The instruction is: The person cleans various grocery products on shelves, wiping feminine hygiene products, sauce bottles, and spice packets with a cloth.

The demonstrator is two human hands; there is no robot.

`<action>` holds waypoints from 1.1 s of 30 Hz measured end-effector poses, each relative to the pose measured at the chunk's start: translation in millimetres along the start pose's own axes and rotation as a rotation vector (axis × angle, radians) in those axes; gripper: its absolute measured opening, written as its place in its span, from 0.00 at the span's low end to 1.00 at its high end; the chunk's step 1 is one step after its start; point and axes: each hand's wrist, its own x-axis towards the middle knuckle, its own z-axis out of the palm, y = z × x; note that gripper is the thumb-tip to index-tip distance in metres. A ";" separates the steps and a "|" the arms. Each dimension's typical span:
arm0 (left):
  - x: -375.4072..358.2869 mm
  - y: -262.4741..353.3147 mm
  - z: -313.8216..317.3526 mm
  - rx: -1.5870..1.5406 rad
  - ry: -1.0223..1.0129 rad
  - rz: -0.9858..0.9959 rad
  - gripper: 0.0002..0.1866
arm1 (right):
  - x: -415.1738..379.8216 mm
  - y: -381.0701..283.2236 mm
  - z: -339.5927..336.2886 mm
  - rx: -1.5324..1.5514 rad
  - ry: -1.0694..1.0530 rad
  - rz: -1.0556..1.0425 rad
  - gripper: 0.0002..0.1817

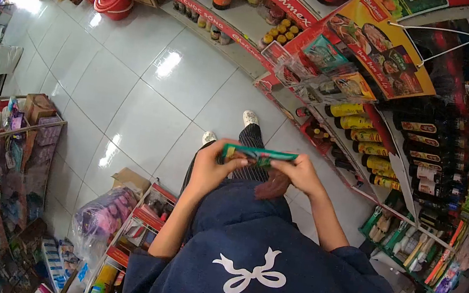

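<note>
Held out in front of my body is a flat green packet (268, 153) with red and yellow print, seen nearly edge-on. My left hand (215, 163) is closed on its left end, thumb on the near side. At the other end my right hand (297, 174) pinches it between thumb and fingers. A dark reddish-brown piece of soft material (272, 186) hangs just below the packet, close to my right hand, against my dark blue shirt (311, 283). Beneath the hands, striped trousers and pale shoes (250, 118) show on the tiled floor.
Shelves (243, 39) of bottles and jars run along the far side. At right, a hanging display (381, 44) carries packets, with rows of yellow-labelled bottles (363, 128) below. A plastic-wrapped purple bundle (105, 212) sits lower left, and a red lidded bucket (113, 1) stands upper left.
</note>
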 end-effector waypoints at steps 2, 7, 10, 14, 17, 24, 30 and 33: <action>5.3 -11.0 2.2 0.118 0.093 0.056 0.18 | 1.1 11.2 -25.5 -0.162 0.216 -0.051 0.12; 11.2 -22.3 -8.2 0.193 0.168 0.007 0.20 | 8.4 -22.3 -88.6 -0.723 0.839 -0.123 0.12; 9.8 -24.7 -10.2 0.256 0.170 -0.022 0.18 | 37.1 3.2 -138.0 -1.153 1.004 -0.273 0.17; 4.1 -29.3 -17.9 0.643 0.043 0.107 0.19 | 63.0 16.9 -163.9 -1.394 0.957 -0.040 0.17; 1.8 -24.4 -19.4 0.551 0.009 0.054 0.19 | 73.6 16.2 -166.3 -1.470 0.909 0.097 0.16; 5.2 -30.9 -22.1 0.623 0.099 0.034 0.19 | 93.4 -4.4 -167.9 -1.580 0.730 0.167 0.15; 10.6 -28.7 -27.6 0.506 0.106 0.042 0.21 | 67.9 -55.2 -112.4 -1.206 0.727 -0.040 0.19; 15.3 -13.4 -17.5 0.292 0.009 0.107 0.28 | 48.9 -54.0 -51.2 -0.441 0.436 -0.148 0.18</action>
